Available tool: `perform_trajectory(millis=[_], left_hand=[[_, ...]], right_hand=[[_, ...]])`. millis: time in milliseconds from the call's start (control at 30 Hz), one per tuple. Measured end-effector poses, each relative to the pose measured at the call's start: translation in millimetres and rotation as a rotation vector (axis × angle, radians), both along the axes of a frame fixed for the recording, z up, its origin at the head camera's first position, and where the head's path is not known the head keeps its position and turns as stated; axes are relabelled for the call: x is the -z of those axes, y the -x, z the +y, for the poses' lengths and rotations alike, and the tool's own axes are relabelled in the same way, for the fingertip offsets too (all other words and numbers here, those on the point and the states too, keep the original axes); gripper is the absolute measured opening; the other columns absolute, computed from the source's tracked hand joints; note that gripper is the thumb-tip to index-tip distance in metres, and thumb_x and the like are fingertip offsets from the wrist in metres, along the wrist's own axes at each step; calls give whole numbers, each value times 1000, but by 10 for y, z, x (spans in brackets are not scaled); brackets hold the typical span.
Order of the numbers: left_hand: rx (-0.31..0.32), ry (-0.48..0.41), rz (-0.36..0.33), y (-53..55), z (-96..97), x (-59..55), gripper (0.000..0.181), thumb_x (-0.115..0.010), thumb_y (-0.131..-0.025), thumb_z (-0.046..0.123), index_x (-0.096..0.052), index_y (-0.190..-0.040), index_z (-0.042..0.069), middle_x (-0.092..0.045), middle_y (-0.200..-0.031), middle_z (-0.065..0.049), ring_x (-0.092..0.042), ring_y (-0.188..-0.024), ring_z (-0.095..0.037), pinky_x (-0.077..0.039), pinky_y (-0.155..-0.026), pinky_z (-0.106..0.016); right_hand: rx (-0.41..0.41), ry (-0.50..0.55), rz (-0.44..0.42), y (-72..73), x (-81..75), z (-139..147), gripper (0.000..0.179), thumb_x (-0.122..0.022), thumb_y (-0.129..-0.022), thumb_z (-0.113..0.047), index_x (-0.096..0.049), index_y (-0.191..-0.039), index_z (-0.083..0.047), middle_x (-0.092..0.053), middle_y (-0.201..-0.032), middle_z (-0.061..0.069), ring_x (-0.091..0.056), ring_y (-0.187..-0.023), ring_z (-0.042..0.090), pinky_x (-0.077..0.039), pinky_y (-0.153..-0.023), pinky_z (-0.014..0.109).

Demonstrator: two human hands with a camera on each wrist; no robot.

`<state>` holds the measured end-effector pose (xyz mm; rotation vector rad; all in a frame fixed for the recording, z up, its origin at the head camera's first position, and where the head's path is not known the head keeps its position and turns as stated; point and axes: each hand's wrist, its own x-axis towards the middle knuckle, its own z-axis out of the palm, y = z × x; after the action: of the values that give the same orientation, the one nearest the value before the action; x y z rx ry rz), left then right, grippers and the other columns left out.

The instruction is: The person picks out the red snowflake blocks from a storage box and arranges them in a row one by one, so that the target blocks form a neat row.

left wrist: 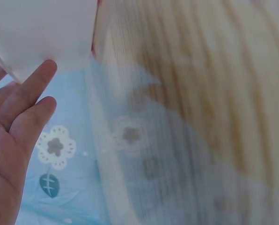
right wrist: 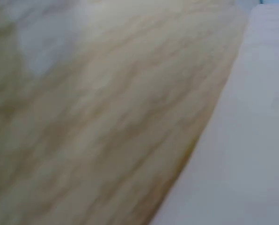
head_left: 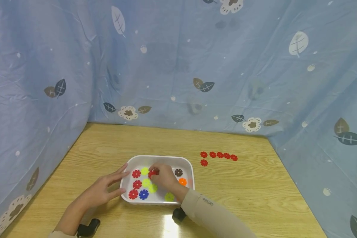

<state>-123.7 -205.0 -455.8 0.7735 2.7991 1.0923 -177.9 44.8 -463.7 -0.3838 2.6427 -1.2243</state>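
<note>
A person's two bare hands work at a shallow white tray [head_left: 161, 193] on a wood-grain table [head_left: 131, 138]. The right hand [head_left: 165, 177] reaches in across the tray's near right side, its fingers curled down around a red disc [head_left: 151, 174], the fingertips appearing to pinch its notched edge; the disc is left of the tray's middle, toward the far wall. Just left of it lies a yellow-green disc [head_left: 144, 171], with another nearer the person. The left hand [head_left: 102, 188] has its fingers spread and fairly straight, touching the tray's left side. Outside the tray, to the right, six red discs [head_left: 220, 154] lie flat: five in a row with a gap after the first, and one in front of that first disc.

The step in hand looks like picking up one thin, flat piece. To do it well, the pinch should sit on opposite edges, since a one-sided touch would probably let the disc slip. Raising it straight up before moving sideways should spare its neighbours, and light pressure from the left fingertips ought to keep the tray from sliding
</note>
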Motion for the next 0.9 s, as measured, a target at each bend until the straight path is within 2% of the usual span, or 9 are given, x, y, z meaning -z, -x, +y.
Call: perform_trajectory(millis=[267, 433, 600, 900], left_hand=[[35, -23, 5, 1, -9, -31, 53, -66, -89, 29, -52, -136, 9, -32, -153, -12, -43, -131, -37, -50, -96, -43], [46, -31, 9, 11, -18, -29, 53, -66, -89, 29, -52, -136, 9, -32, -153, -13, -43, -130, -38, -50, -95, -41], [47, -35, 11, 15, -19, -26, 53, -66, -89, 29, -52, -136, 10, -32, -153, -14, -43, -130, -38, -51, -95, -40], [32, -23, 2, 12, -6, -37, 54, -66, -88, 31, -52, -136, 11, -32, -153, -11, -43, -130, -37, -50, -96, -41]], right_hand=[[-4, 85, -53, -4, -73, 30, 31, -70, -77, 1, -70, -108, -4, -70, -99, 7, -63, -88, 17, -54, -76, 26], [4, 88, -86, 1, -111, 39, 39, -69, -77, 1, -68, -116, -7, -69, -109, 8, -64, -96, 19, -55, -81, 28], [4, 91, -77, 12, -126, 61, 40, -67, -82, -3, -65, -122, -9, -67, -118, 6, -63, -104, 20, -54, -86, 27], [17, 187, -105, -30, -208, 136, 37, -68, -84, -5, -66, -120, -9, -68, -117, 4, -63, -102, 19, -54, -80, 25]])
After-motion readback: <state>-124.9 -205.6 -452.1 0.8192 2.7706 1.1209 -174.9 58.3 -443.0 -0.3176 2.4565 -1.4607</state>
